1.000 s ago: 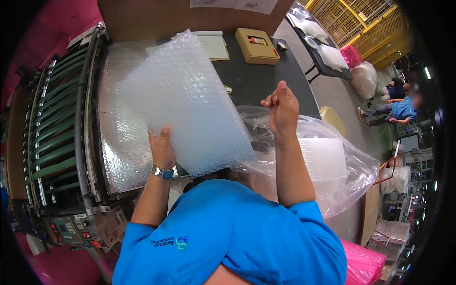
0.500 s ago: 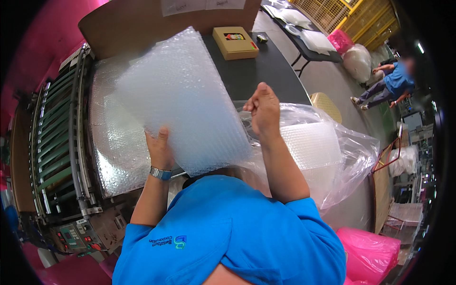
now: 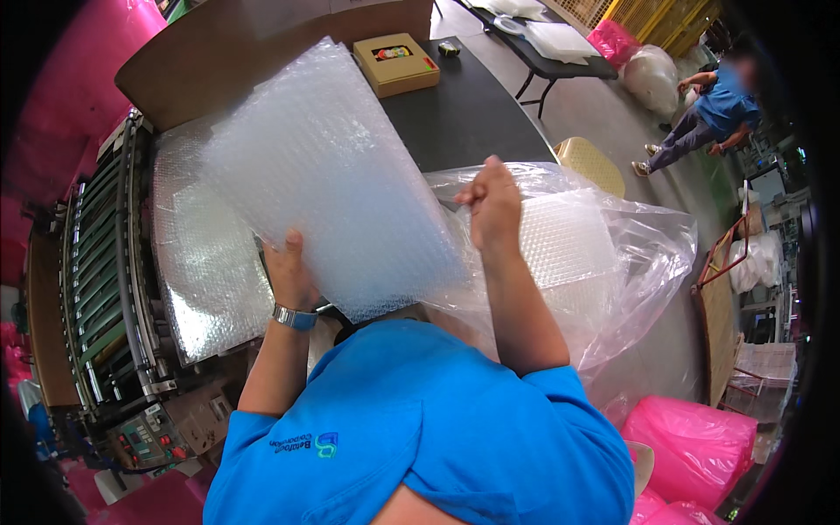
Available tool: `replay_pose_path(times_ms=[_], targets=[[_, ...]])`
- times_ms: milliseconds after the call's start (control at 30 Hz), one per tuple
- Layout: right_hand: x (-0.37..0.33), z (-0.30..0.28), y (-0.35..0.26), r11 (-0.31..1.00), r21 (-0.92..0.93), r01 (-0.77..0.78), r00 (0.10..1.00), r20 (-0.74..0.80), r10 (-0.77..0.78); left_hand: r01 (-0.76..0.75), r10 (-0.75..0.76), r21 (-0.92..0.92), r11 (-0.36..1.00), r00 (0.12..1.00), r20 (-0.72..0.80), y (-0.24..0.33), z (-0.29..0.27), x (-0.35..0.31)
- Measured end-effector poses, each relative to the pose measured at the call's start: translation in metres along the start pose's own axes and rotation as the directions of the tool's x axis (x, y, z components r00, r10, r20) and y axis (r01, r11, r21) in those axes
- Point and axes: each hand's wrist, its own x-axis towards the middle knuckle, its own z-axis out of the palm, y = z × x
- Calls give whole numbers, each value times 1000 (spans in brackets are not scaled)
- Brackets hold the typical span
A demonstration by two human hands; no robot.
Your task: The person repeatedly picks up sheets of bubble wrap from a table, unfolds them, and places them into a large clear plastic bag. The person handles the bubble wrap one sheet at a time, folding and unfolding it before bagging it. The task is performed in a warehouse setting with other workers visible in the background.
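Note:
My left hand (image 3: 291, 273) grips the lower left edge of a stack of bubble wrap sheets (image 3: 332, 175), thumb on the front, the other fingers hidden behind. The sheets are translucent and stand tilted up in front of me. Just right of their edge, my right hand (image 3: 495, 208) is raised with its fingers curled in; nothing shows in it. Beneath my right forearm lies a clear plastic bag (image 3: 652, 254) with more bubble wrap (image 3: 564, 236) inside. Another bubble wrap layer (image 3: 206, 262) lies flat at the left, partly behind the held stack.
A roller machine (image 3: 105, 280) with a control panel (image 3: 153, 437) stands at the left. On the dark table (image 3: 472, 114) are a cardboard box (image 3: 395, 66) and a small tape measure (image 3: 449, 48). Pink wrapped rolls (image 3: 691, 446) lie lower right; a person (image 3: 722, 105) walks beyond.
My view has shifted a little, so the table and box appear farther left. My left hand keeps its hold on the bubble wrap sheets; my right hand stays raised beside them.

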Motion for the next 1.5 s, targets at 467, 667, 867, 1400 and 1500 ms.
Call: replay_pose_path(times_ms=[467, 667, 867, 1400, 1500], targets=[[13, 31, 12, 988, -154, 2, 983, 180, 26, -47, 46, 30, 998, 998, 49, -4, -13, 0], [8, 47, -3, 930, -368, -25, 986, 146, 85, 23, -21, -22, 1000, 998, 63, 3, -35, 12], [0, 60, 29, 945, -319, 76, 988, 150, -29, -28, 28, 7, 1000, 995, 93, 5, -35, 22], [10, 56, 7, 996, 30, 83, 988, 131, -86, -93, 70, 172, 981, 988, 135, 15, -31, 25], [5, 58, -3, 973, -148, 176, 976, 157, -153, -107, 84, 193, 975, 988, 126, 18, -27, 26]])
